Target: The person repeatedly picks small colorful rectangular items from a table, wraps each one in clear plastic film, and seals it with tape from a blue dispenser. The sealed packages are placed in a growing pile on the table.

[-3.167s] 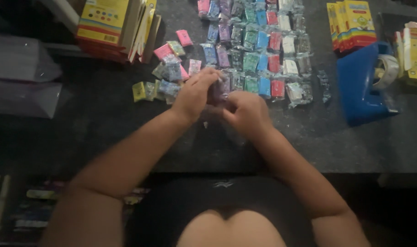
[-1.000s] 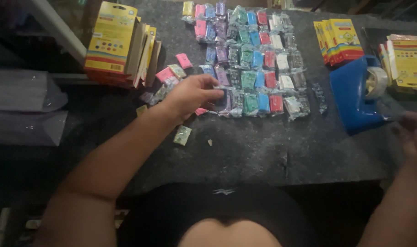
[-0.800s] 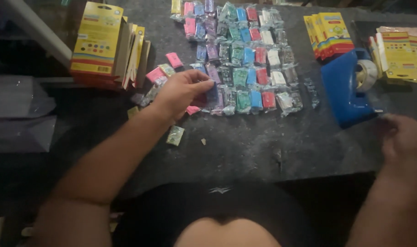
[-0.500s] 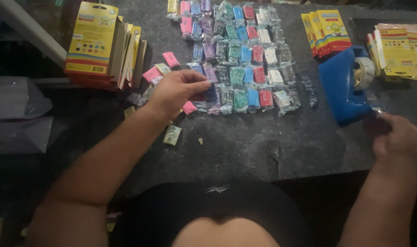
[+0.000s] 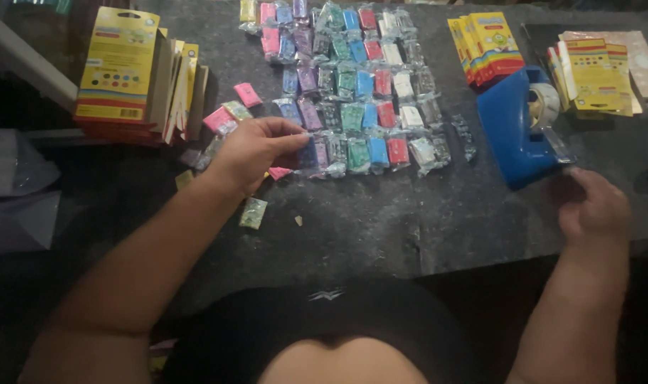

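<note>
We saw the left hand (image 5: pixel 256 151) resting on the dark desk (image 5: pixel 381 220) at the lower left corner of a grid of small wrapped blocks (image 5: pixel 359 92). Its fingers were curled together, their tips pressing on a purple wrapped piece (image 5: pixel 308 151) at the near end of the grid, with a pink piece (image 5: pixel 279 173) showing just under the palm. We could not tell whether the fingers actually pinched the purple piece or only lay on it. The grid itself ran away from us in neat rows of pink, purple, green, blue, red and white.

Loose pieces lay around that hand: a pink block (image 5: pixel 248 94) and a pale green one (image 5: pixel 236 111) beyond the knuckles, and a green speckled piece (image 5: pixel 253 212) alone on the desk nearer to us.

The right hand (image 5: pixel 593 206) was well apart from the left, at the near edge of a blue tape dispenser (image 5: pixel 517 131). Its fingers were loosely bent and reached toward the dispenser's near end, where a strip of clear tape seemed to run out; whether they gripped it was too blurred to say.

A stack of yellow boxes (image 5: pixel 125 75) stood to the far left, a smaller bundle of yellow and red boxes (image 5: pixel 489 44) beyond the dispenser, and more yellow packs (image 5: pixel 593 77) at the far right.
</note>
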